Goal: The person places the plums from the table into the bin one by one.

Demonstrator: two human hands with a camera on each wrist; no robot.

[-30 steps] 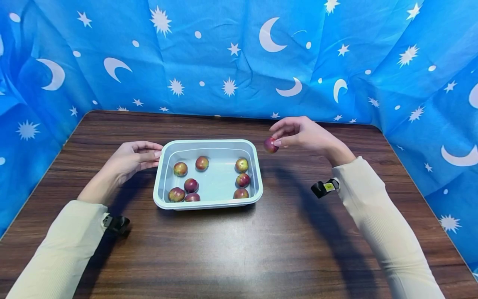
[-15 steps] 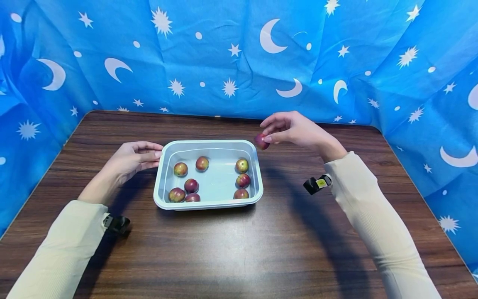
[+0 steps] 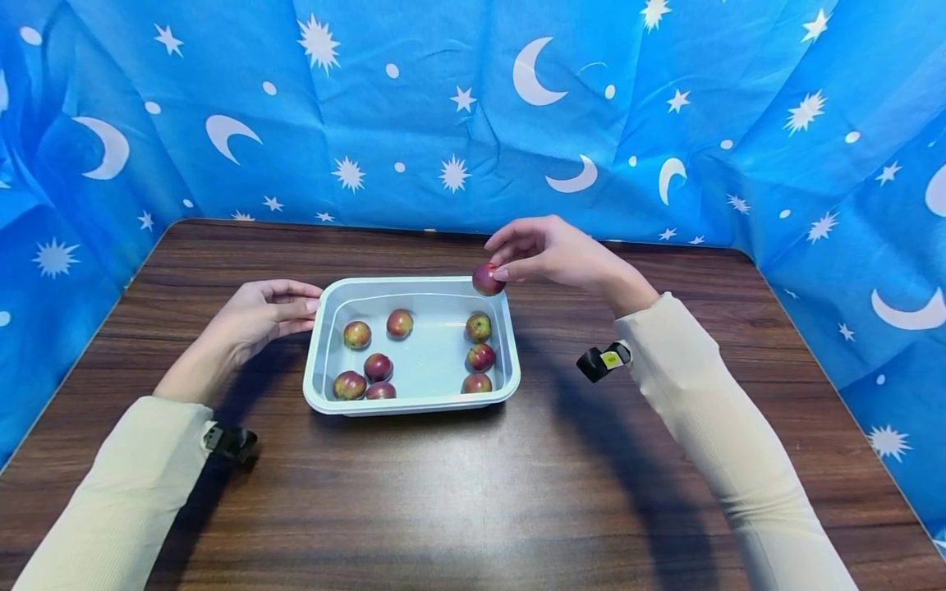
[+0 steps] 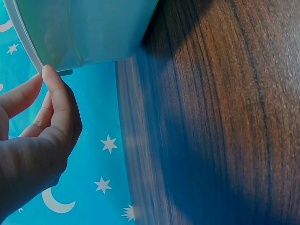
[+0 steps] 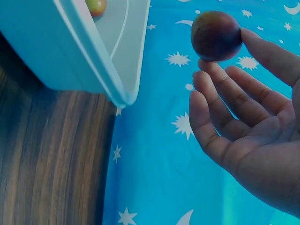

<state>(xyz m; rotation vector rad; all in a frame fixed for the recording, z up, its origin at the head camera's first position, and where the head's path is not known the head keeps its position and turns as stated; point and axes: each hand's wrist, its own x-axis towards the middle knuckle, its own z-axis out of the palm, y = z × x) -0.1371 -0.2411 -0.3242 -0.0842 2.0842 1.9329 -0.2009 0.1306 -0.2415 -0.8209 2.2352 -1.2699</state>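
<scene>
A pale plastic tub (image 3: 429, 405) sits on the table with several red-and-yellow plums in it. Three plums, among them a middle one (image 3: 481, 356), line its right side; others, such as a dark red plum (image 3: 378, 367), lie toward the left. My left hand (image 3: 254, 322) pinches the tub's left rim between thumb and fingers, as the left wrist view also shows. Over the back right corner of the tub, my right hand (image 3: 565, 258) holds a dark red plum (image 3: 488, 280) by thumb and fingertips. In the right wrist view this plum (image 5: 216, 36) is raised above the rim.
The dark wood table (image 3: 443, 509) extends on all sides of the tub. A blue cloth (image 3: 429, 98) with white moons and stars hangs behind and beside it. Black wrist cameras are strapped on both sleeves, the right one (image 3: 602, 361) over the table.
My right hand has moved left with the plum, from beside the tub to over its back right corner. The left hand and the tub have stayed in place.
</scene>
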